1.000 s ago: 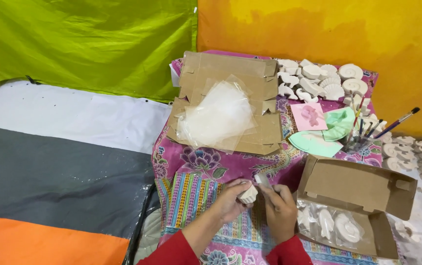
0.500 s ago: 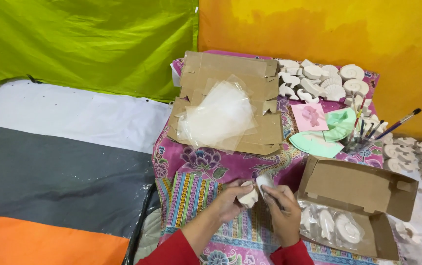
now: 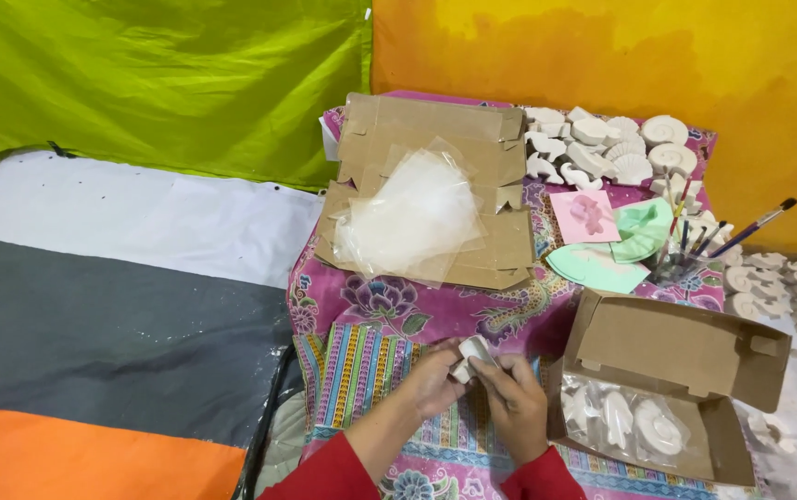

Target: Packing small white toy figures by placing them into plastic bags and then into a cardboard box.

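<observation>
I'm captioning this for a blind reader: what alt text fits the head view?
Both hands, left hand and right hand, hold a small white plaster piece over a patterned cloth. An open box of bagged pieces sits to the right; beyond lie flat cardboard with clear bags, more pieces and brushes.
</observation>
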